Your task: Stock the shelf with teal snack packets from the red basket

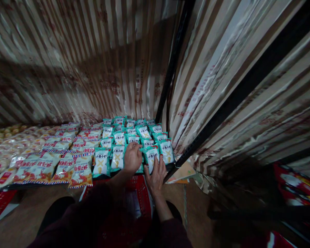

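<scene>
Teal-and-white snack packets point(118, 157) stand in close rows on a low dark shelf, their printed fronts facing me. My right hand point(156, 174) is on a packet point(151, 156) in the front row near the right end, with its thumb at the lower left edge and its fingers over the lower right part. Just left of it, my left hand point(133, 159) reaches over the front row with bent fingers. It is close to a packet point(133, 138) in the row behind, and whatever lies under its fingers is hidden.
Orange-and-white snack bags point(80, 169) and clear-wrapped round items point(28, 136) fill the shelf to the left. A red basket point(142, 186) is below my arms. Dark metal posts point(206, 129) and striped hanging sheeting point(113, 62) surround the shelf. Red packages point(297, 184) are at far right.
</scene>
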`<state>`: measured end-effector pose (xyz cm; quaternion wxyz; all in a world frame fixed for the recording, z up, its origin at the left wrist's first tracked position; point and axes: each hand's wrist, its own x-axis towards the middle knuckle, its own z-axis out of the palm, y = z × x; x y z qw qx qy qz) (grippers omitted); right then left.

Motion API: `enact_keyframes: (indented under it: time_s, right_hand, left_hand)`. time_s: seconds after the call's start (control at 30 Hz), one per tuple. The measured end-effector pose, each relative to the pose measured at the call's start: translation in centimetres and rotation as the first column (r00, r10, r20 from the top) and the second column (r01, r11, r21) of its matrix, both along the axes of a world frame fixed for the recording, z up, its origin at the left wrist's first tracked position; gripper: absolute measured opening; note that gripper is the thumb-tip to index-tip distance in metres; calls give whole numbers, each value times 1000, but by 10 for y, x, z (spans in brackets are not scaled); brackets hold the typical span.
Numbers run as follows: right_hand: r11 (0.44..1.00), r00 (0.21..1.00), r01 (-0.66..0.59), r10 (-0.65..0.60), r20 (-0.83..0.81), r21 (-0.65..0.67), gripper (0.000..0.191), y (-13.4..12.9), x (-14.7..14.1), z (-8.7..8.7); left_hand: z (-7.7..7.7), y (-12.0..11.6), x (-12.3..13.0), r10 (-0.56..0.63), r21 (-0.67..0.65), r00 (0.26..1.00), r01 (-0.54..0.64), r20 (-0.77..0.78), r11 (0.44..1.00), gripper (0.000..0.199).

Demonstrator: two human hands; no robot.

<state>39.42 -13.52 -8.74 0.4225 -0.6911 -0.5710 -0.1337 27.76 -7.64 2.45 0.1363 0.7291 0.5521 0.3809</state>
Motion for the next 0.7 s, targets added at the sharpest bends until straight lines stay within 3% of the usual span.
enact_keyframes:
  time_s: [0.17,0.33,0.47,0.53,0.6,0.7]
  right_hand:
    - [999,998,-5,3,67,32,61,7,2,-7]
    - [998,994,-21,15,111,55,63,10,6,-5]
    - [998,992,-5,-3,125,59,60,13,8,-7]
    - [998,994,-4,-3,113,67,59,14,7,-7]
    - [998,995,-2,-4,99,62,58,15,7,-7]
    - [999,997,-15,12,82,35,57,16,7,-6]
  left_hand:
    - [18,61,4,50,-18,972,-56,-229,998,37]
    - [24,115,12,-4,-128,916,-51,-400,991,45]
    - [33,136,17,-115,-119,884,68,-453,991,35]
    - [38,139,19,-275,-141,801,236,-532,961,30]
    - [43,140,21,-418,-201,672,379,-612,903,26]
    - [44,142,24,-504,-290,560,429,-658,855,24]
